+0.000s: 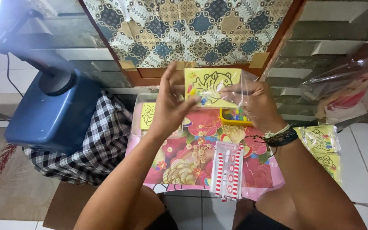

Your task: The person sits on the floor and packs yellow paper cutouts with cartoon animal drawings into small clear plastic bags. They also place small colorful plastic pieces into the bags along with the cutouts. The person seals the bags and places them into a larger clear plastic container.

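Both hands raise a yellow card [211,85] with a fish outline above a floral tabletop [184,157]: the left hand [171,106] pinches its left edge, the right hand [256,104] grips a clear sleeve [245,83] around its right side. The card appears partly sleeved; more cards [322,145] lie at right, a striped packet [227,170] below

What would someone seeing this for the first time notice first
The eye lands on the yellow card with a fish drawing, held up at centre between the left hand and the right hand, partly inside a clear plastic sleeve. Below it lies a bright pink floral mat with a red-and-white striped packet on it. At the left, a blue box sits on checkered cloth.
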